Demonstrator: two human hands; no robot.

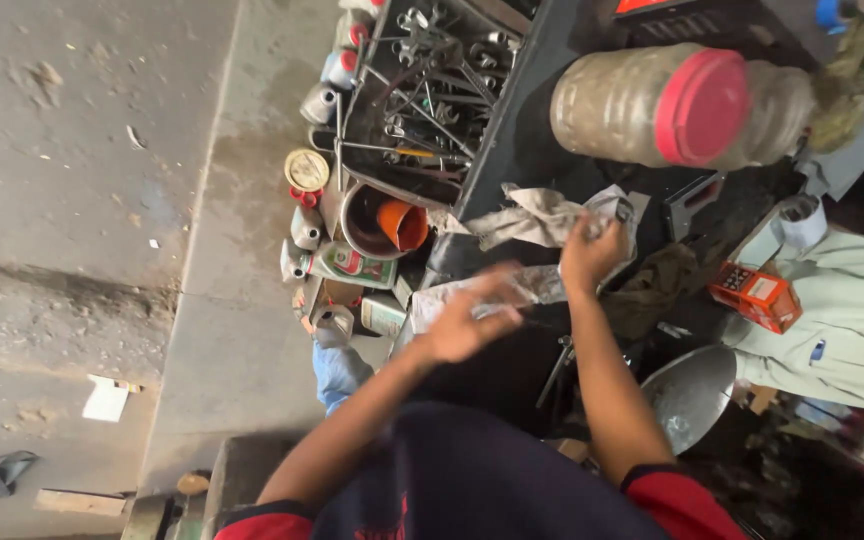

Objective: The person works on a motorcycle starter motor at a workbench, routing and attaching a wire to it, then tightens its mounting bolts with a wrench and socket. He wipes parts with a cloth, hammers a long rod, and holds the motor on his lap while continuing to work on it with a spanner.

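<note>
My right hand [590,250] is raised over a dark workbench [527,150] and closed on a dirty grey rag [537,215] that trails off to the left. My left hand [462,325] is blurred by motion. It lies against a crumpled whitish sheet [537,286] just below the rag, with its fingers stretched toward the sheet. Whether it grips the sheet I cannot tell. Both forearms reach up from my dark shirt with red sleeves.
A big plastic jar with a red lid [672,105] lies on the bench. A tray of wrenches [432,90], a pot holding an orange cup [402,225] and several bottles stand to the left. An orange box [757,295], a metal bowl [692,390] and a pale green shirt [842,310] are on the right, bare concrete floor [72,200] far left.
</note>
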